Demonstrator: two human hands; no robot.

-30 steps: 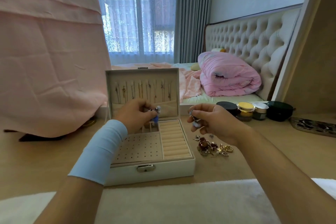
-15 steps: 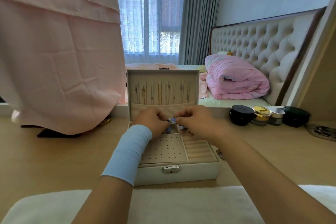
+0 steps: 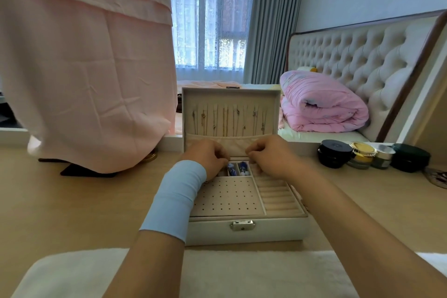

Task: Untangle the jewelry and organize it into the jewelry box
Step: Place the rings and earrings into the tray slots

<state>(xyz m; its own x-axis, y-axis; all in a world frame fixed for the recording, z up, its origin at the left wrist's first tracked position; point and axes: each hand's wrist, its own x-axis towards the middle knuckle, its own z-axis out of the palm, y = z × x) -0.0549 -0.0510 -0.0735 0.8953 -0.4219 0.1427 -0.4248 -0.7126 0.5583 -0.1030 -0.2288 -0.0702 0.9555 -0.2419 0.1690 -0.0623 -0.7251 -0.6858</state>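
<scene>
Head view, single frame. Left grip (image 3: pixel 208 159) and right grip (image 3: pixel 269 157), both bare hands, sit side by side over the rear compartments of the open white jewelry box (image 3: pixel 246 234), fingers curled downward on both. Cannot tell whether either grip pinches anything; the fingertips are turned away from the camera. Between the two grips, just beside their fingertips, two blue jewelry pieces (image 3: pixel 231 170) lie in adjacent small compartments, one piece per compartment. Behind the grips the upright lid (image 3: pixel 231 97) carries a row of hanging necklaces (image 3: pixel 227 118) above a fabric pocket. On the near side of the grips: a perforated earring panel (image 3: pixel 227 197) below the left grip, ring rolls (image 3: pixel 278 198) below the right grip. Left forearm wears a light blue wrist sleeve (image 3: pixel 176 198). Box stands on a pale wood surface (image 3: pixel 72 201). Well right of the right grip, a row of cosmetic jars (image 3: pixel 335 153); left of the left grip, a hanging pink cloth (image 3: pixel 84 68).
</scene>
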